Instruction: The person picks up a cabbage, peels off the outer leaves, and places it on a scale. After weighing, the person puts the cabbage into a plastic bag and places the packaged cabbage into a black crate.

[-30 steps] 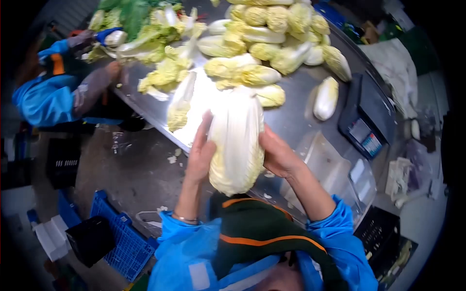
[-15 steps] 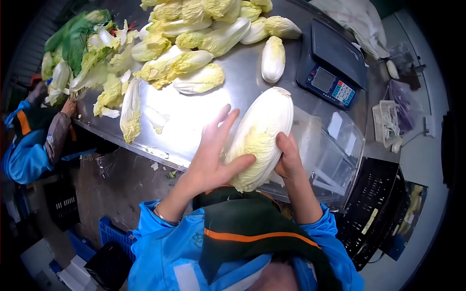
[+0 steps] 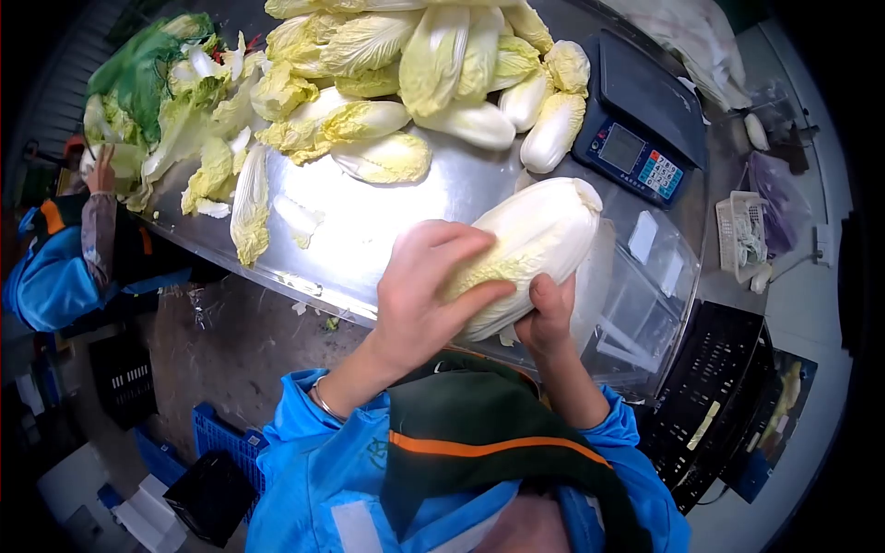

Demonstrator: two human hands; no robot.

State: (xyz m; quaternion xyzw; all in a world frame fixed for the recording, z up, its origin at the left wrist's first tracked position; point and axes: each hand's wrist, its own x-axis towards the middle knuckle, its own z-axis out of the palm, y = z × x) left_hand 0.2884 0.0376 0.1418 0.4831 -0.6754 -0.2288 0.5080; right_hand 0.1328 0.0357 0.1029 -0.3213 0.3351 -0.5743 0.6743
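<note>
cabbage (image 3: 530,244): one pale head, lying tilted, held in the air over the near edge of the tabletop (image 3: 369,217), just beside the clear bin (image 3: 636,286).
left hand (image 3: 429,295): curled over the top of the leafy end, fingers closed on the outer leaves.
right hand (image 3: 548,318): cupped underneath, thumb pressed up the side; most of the palm is hidden by the head.
slip risk: the left hand's hold looks to be on loose leaves, not the firm core, so a leaf could tear off and let the head roll out toward the floor past the near edge.
weight risk: the heavy stem end juts out beyond both hands toward the scale (image 3: 641,129); if it tips it could knock the bin's rim or the scale.
crowding: the cabbage pile (image 3: 433,55) fills the far side, and a nudge could send a head sliding.
co-worker: another person's hand (image 3: 100,170) is at the far left corner, well apart.
</note>
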